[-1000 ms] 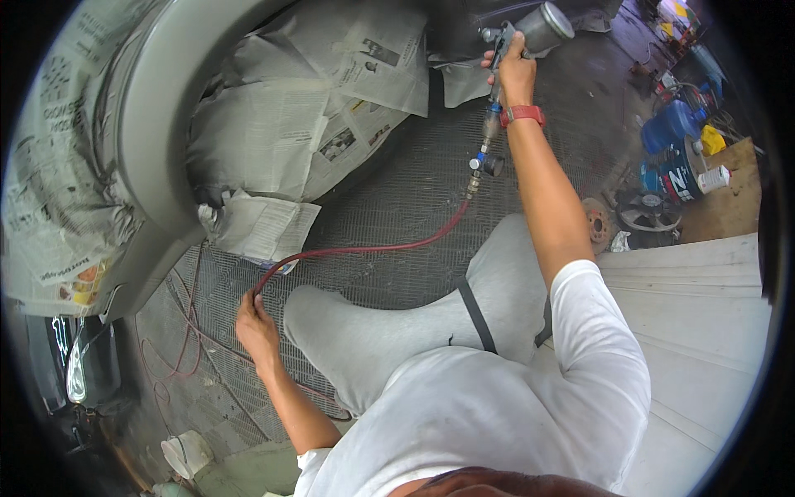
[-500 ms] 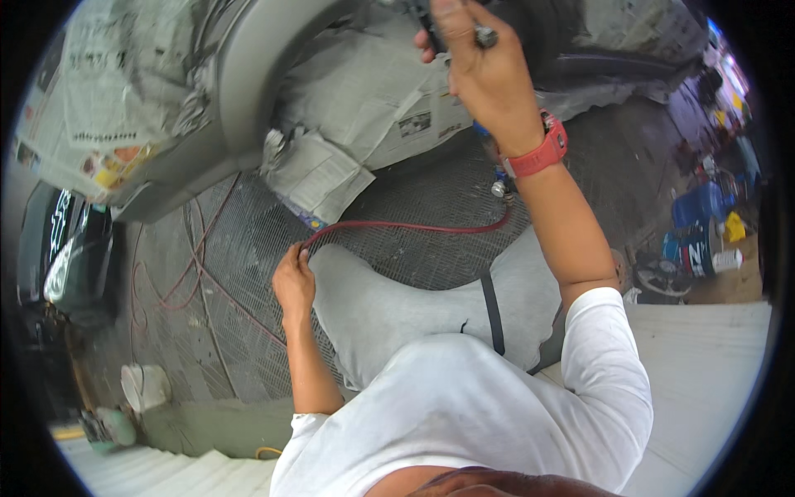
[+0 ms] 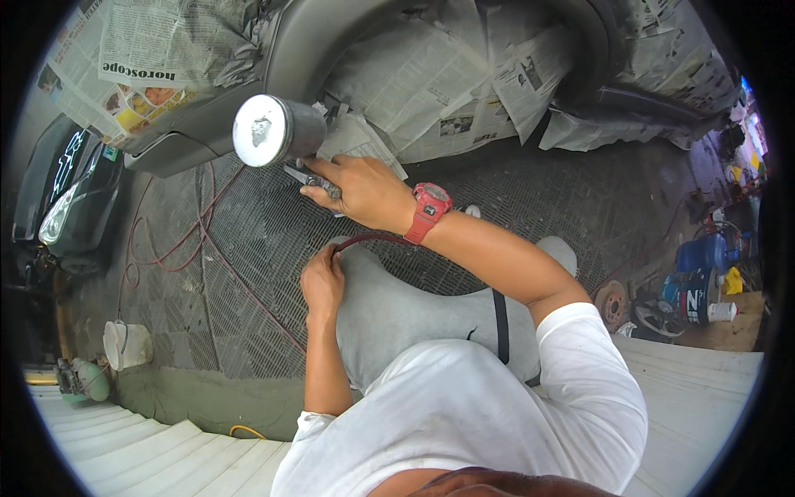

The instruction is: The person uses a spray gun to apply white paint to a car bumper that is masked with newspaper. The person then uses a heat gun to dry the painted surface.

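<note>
Right hand point(image 3: 371, 192) closes around the spray gun point(image 3: 302, 137), now swung toward the wheel arch point(image 3: 290, 56)'s left end; left hand point(image 3: 323, 283) clasps the red hose point(image 3: 366, 238).

The dark floor point(image 3: 236, 286) is marked by a fine ridged pattern, and a smooth greenish-grey strip point(image 3: 224, 402) is bordered by ribbed white panels point(image 3: 166, 447). At the left, a dark vehicle point(image 3: 91, 211) is seen beyond a white bucket point(image 3: 131, 348). At the right, blue containers point(image 3: 697, 258) are grouped near a brown board point(image 3: 743, 323), and the far corner is tinted by violet light point(image 3: 748, 128).
</note>
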`<state>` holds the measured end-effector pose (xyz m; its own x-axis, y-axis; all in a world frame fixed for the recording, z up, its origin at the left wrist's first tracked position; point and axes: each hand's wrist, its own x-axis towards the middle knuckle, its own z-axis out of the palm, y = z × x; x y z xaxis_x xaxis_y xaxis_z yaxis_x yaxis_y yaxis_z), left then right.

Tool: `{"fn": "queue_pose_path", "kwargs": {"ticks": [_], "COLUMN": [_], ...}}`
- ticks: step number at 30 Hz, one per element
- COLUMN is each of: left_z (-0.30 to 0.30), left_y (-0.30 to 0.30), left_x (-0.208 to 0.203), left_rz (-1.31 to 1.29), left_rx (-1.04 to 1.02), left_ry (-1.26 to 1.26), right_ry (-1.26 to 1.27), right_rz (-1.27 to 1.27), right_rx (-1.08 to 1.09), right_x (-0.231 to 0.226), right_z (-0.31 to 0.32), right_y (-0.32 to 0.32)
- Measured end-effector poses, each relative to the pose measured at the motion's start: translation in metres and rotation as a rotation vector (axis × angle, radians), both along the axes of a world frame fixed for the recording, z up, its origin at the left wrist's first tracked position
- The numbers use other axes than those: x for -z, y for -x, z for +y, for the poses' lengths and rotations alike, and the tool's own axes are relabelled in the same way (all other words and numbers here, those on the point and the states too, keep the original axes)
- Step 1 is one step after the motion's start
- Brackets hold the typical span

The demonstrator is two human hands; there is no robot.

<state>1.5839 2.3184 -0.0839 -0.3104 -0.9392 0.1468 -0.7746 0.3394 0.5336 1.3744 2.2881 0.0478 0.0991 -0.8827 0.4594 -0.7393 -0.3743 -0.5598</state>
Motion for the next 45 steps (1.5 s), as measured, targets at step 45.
{"fn": "queue_pose_path", "kwargs": {"ticks": [45], "left_z": [0.015], "left_y": [0.01], "left_x": [-0.045], "left_rz": [-0.025], "left_rx": [-0.227], "left_ry": [0.234], "right_ry": [0.723], "right_rz": [-1.424], "right_rx": [1.322], "right_x": [0.155], "right_z": [0.043], "right_y": [0.408]}}
